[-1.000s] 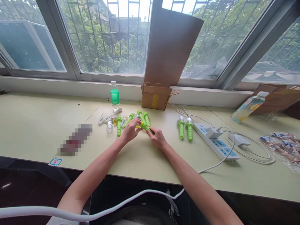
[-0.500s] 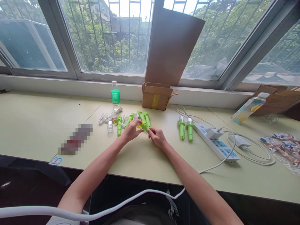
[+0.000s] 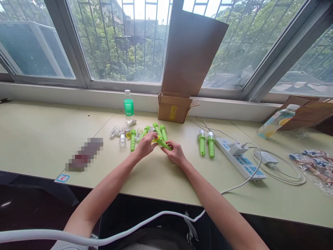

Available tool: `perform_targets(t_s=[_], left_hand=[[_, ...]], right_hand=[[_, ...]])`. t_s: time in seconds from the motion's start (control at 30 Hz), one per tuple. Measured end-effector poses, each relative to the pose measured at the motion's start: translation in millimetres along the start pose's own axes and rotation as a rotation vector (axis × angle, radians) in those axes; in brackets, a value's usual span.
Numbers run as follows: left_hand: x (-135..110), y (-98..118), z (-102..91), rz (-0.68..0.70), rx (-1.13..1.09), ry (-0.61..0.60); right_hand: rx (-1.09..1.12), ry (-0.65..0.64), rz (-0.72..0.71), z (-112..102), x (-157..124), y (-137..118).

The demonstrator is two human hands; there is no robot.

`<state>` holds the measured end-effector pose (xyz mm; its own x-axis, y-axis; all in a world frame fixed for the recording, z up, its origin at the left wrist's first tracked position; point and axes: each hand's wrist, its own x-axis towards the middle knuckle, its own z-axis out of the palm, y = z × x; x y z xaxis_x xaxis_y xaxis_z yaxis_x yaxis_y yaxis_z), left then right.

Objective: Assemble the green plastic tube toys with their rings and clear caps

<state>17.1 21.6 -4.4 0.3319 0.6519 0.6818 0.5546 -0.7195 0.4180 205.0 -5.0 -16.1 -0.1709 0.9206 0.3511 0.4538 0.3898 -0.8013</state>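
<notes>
Both hands meet over the pale green table (image 3: 47,139) on one green ribbed handle (image 3: 163,142) with a yellow ring at its left end. My left hand (image 3: 145,145) pinches the ring end; my right hand (image 3: 177,153) grips the other end. Behind them lie several loose green handles (image 3: 132,140) and clear plastic caps (image 3: 121,140). Two assembled green pieces with clear tops (image 3: 206,143) lie side by side to the right.
A green-labelled water bottle (image 3: 128,108) and an open cardboard box (image 3: 173,107) stand by the window sill. A white power strip (image 3: 241,159) with chargers and cables lies right. A drink bottle (image 3: 277,121) and snack packets (image 3: 316,166) sit far right.
The green handle has tilted a little between my fingers; both hands have stayed at the same spot on the table.
</notes>
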Motion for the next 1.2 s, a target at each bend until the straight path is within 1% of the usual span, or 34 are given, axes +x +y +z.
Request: perform_targets(t_s=[0.1,0.2,0.27,0.47,0.63,0.9,1.03,1.2], left_hand=[[-0.2,-0.5,0.8,0.006,0.018,0.03],[-0.5,-1.0,1.1,0.001,0.022,0.045],[-0.5,-0.7,0.8,-0.002,0.019,0.044],[0.4,2.7,-2.3,0.004,0.001,0.047],[1.3,2.1,-3.0,0.005,-0.007,0.016],[0.8,0.7,-1.0,-0.007,0.0,0.042],[0.5,0.6,-0.9,-0.012,-0.008,0.037],[1.2,0.3,-0.8,-0.022,-0.013,0.031]], right_hand=[[-0.136,0.053,-0.044,0.6,1.2,2.3],[-0.238,0.042,-0.07,0.3,1.8,3.2],[-0.255,0.033,-0.074,-0.2,1.5,2.6],[-0.132,-0.025,-0.045,-2.1,1.2,-0.5],[-0.031,-0.062,-0.012,-1.9,1.1,-3.0],[0.08,-0.094,0.061,-2.4,1.2,-0.7],[0.084,-0.088,0.075,-2.4,2.2,0.2],[0.029,-0.028,0.032,-0.3,1.9,0.4]])
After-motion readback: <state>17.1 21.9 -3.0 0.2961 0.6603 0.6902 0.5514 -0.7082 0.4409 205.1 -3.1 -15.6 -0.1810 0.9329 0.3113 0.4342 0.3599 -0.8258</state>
